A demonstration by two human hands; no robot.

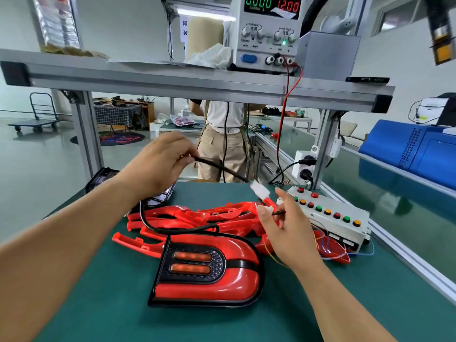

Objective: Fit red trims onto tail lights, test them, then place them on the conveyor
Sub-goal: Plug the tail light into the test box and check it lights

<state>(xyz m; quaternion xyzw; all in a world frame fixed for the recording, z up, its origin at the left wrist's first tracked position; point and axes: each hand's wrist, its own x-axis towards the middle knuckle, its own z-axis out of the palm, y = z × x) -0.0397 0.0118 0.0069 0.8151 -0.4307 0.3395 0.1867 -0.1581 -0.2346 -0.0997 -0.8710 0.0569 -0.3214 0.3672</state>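
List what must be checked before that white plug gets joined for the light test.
1. Left hand grips the black cable: ok.
2. White plug at the cable's end is free and in view: ok.
3. Right hand pinches the thin lead: ok.
4. Plug faces lined up with each other: cannot tell, too blurred.
5. Power supply shows 12.00 volts and 0.000 current: ok.
6. Tail light lies flat on the green mat, red trim fitted: ok.
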